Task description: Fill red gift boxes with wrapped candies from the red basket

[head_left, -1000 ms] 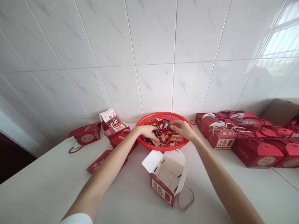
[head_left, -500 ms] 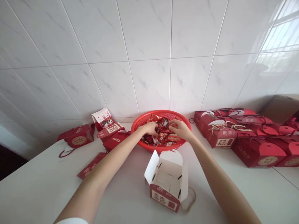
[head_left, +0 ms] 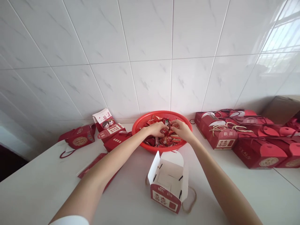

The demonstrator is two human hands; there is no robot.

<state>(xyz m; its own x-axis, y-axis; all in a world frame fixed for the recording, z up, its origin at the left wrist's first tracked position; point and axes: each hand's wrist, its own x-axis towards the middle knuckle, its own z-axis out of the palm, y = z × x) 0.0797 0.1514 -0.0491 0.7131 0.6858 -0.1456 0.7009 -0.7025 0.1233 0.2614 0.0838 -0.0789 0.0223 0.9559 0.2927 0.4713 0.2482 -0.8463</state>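
Note:
A red plastic basket [head_left: 140,122] full of wrapped candies [head_left: 167,141] stands against the wall, with both hands inside its rim. My left hand [head_left: 159,128] has its fingers closed on a red wrapped candy near the middle of the pile. Close beside it, my right hand [head_left: 181,128] is bent over the right part of the pile, thumb and fingers drawn together; what they pinch is hidden. In front of the basket sits a red and white gift box [head_left: 165,200], flaps up, white inside, nothing in it, a rope handle [head_left: 194,201] at its side.
Rows of closed red gift boxes [head_left: 260,153] fill the right side, with a brown cardboard box [head_left: 280,107] behind. At left are a red box [head_left: 81,137], a box with cartoon figures [head_left: 105,120] and flat red pieces [head_left: 93,164]. A tiled wall [head_left: 150,84] bounds the back.
My left hand has shifted right across the candies, closer to my right hand. The right hand has stayed nearly in place, its fingers drawn in more. The gift box stands where it was.

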